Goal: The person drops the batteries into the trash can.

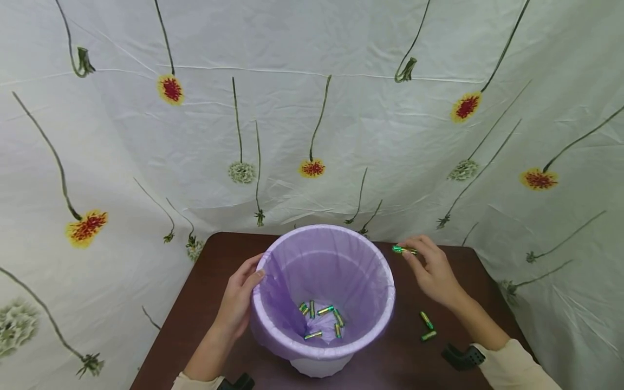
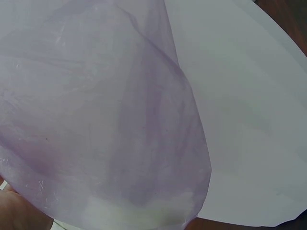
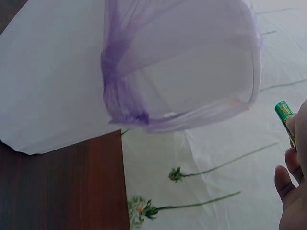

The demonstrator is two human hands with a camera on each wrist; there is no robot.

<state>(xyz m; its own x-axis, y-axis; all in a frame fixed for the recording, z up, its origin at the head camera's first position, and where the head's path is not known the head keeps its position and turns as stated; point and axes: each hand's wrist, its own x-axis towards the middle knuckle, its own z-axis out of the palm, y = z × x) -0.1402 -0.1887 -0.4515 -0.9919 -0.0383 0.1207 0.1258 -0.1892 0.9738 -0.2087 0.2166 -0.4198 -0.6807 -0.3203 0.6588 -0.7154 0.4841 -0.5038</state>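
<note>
A white trash bin (image 1: pixel 322 367) lined with a thin purple bag (image 1: pixel 331 265) stands on a dark brown table. Several green-and-gold batteries (image 1: pixel 325 310) lie scattered on the liner at its bottom. My left hand (image 1: pixel 236 303) grips the bin's left rim, its thumb over the edge; in the left wrist view only part of that hand (image 2: pixel 21 211) shows beside the liner. Right of the bin, above the table, my right hand (image 1: pixel 434 273) pinches one battery (image 1: pixel 404 249) between thumb and fingers. The right wrist view also shows this battery's green end (image 3: pixel 283 109).
Two more batteries, one (image 1: pixel 426 320) just behind the other (image 1: pixel 429 336), lie on the table (image 1: pixel 404 357) right of the bin. A white flowered cloth (image 1: pixel 292 119) hangs behind and along both sides of the table. Dark wrist devices (image 1: pixel 463 356) sit at both cuffs.
</note>
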